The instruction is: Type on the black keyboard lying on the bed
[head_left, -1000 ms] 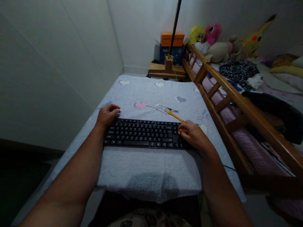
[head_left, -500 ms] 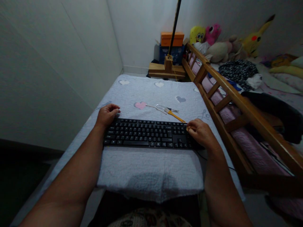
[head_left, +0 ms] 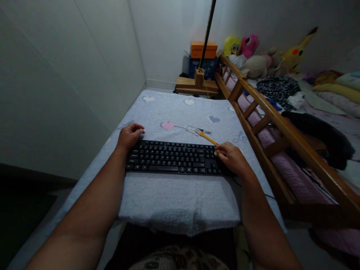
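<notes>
A black keyboard (head_left: 168, 157) lies flat on the cloth-covered table, its long side facing me. My left hand (head_left: 129, 135) rests at its back left corner, fingers curled and thumb pressed to them; whether anything is between them is hidden. Over the number pad, my right hand (head_left: 231, 156) pinches a small tan piece (head_left: 216, 153) whose kind I cannot make out. Just behind the keyboard lies a flat brush with a yellow handle (head_left: 208, 138), its handle end close to my right fingers. Beside the brush are metal tweezers (head_left: 192, 127) and a thin white stick (head_left: 180, 126).
Pale blue cloth with hearts (head_left: 180, 191) covers the table. A wooden bed rail (head_left: 264, 101) runs along the right side, with plush toys and clothes beyond. A wooden stand (head_left: 197, 84) and an orange box (head_left: 204, 50) are behind the table. A cable (head_left: 270, 196) trails off right.
My right hand has shifted a little to the left over the number pad, with the tan piece still pinched. My left hand stays at the corner. The camera view has tilted slightly.
</notes>
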The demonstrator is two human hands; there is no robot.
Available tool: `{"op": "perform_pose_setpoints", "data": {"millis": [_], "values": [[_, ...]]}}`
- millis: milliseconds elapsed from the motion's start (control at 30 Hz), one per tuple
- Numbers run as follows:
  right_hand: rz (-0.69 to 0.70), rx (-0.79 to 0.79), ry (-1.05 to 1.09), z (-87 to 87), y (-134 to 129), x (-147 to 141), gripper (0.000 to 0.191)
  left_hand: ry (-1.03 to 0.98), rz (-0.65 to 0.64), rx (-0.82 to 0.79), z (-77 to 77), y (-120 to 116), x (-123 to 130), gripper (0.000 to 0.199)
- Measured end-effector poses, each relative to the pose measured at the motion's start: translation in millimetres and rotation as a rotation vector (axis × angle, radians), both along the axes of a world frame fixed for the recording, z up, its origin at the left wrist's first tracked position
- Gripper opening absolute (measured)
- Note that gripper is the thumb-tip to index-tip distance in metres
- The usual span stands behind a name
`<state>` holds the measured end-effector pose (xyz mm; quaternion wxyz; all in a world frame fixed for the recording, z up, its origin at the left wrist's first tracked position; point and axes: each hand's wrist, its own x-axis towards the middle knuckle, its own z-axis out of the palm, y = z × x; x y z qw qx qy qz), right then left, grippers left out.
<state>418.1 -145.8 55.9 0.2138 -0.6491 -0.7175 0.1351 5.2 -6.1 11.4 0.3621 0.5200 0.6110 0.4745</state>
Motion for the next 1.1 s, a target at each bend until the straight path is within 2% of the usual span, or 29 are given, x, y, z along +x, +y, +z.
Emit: {"op": "perform_pose_setpoints", "data": {"millis": [200, 467, 700, 933, 1100], "values": [[0.048, -0.162, 0.048, 8.0, -17, 4, 0.011, -0.011, -0.010, 0.014, -6.5, 4, -3, 0.016], [0.066, -0.056, 0.192, 9.5, -35, -11, 0.009, -0.030, 0.000, 0.010, -3.3, 1, -1, 0.015], [0.108, -0.065, 0.075, 4.9, -46, -18, 0.013, -0.017, 0.006, 0.036, -8.6, 4, -5, 0.016], [0.156, -0.176, 0.043, 15.8, -60, -20, 0.014, -0.012, 0.014, 0.028, -8.1, 3, -4, 0.018], [0.071, -0.053, 0.039, 8.4, -49, -27, 0.012, 0.013, 0.014, 0.046, -6.7, 1, -4, 0.017]]}}
